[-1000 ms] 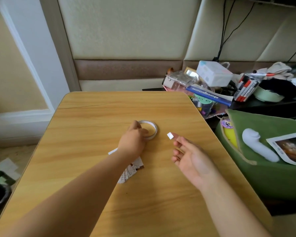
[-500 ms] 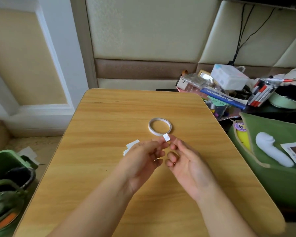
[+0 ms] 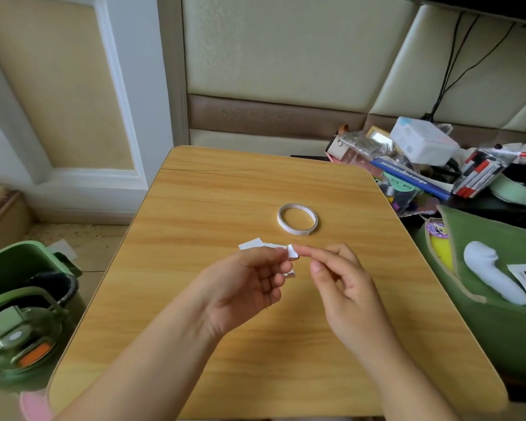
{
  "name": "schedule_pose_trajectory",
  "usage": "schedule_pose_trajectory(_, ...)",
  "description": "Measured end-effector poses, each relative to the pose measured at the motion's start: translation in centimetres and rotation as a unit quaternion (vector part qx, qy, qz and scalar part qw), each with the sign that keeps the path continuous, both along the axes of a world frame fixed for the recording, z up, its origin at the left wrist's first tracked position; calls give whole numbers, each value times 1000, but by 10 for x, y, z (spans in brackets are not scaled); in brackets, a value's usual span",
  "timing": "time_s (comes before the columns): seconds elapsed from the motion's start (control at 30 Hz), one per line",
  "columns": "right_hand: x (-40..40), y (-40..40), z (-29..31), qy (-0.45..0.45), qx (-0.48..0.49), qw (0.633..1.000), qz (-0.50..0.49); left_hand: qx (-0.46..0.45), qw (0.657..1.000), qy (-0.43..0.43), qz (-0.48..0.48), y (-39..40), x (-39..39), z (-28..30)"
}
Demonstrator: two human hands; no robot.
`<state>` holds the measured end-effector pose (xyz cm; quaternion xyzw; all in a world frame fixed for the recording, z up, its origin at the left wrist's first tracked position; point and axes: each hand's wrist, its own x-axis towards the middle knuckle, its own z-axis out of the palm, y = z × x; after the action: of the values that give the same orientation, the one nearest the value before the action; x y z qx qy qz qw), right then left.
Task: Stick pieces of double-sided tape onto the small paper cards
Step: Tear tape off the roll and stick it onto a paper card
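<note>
1. Hands meet at the centre of the frame, above a wooden table (image 3: 225, 183). The left hand (image 3: 240, 287) has its fingers curled, and its thumb and forefinger pinch a small white piece of tape (image 3: 292, 253).
2. The right hand (image 3: 343, 284) also has curled fingers; its forefinger tip touches the same piece of tape from the right, so both hands hold it between them.
3. Small white paper cards (image 3: 251, 245) show just above and behind the left hand; another white edge shows below its fingertips. Whether the hand holds them or they lie on the table cannot be told.
4. The roll of double-sided tape (image 3: 297, 219) lies flat on the table, above the hands and apart from them, with a short loose end at its lower right.
5. At the lower left of the frame, a green bin (image 3: 19, 259) stands on the floor, with a dark liner inside it. A green bottle lid with an orange mark (image 3: 22, 344) sits just below it.
6. At the right edge, a green bag (image 3: 483, 329) holds a white rounded object (image 3: 492, 275), a printed sheet and something yellow.
7. At the upper right, a clear container (image 3: 403, 192) holds colourful small items amid clutter, beside a pack of markers (image 3: 480, 174).
</note>
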<state>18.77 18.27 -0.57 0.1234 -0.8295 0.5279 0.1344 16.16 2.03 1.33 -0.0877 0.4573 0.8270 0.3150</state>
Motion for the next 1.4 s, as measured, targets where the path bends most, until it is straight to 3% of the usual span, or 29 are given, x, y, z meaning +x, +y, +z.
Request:
schedule_pose_trajectory(0.37, 4, -1, -1, 99, 100, 990, 18, -19, 1000, 10, 17, -9, 9, 4)
schedule_pose_trajectory(0.77, 1, -7, -4, 91, 74, 993, 28, 11, 996, 43, 80, -9, 9, 1)
schedule_pose_trajectory(0.97, -17, -7, -14, 36, 69, 996, -48, 33, 988, 100, 117, -10, -6, -5)
schedule_pose_trajectory(1.23, -50, -26, 2, 97, 43, 990, -90, -169, 949, 226, 142, -11, -38, -13)
schedule_pose_trajectory(1.4, -81, -36, -1, 95, 41, 986, -130, -198, 930, 275, 145, -4, -59, -23)
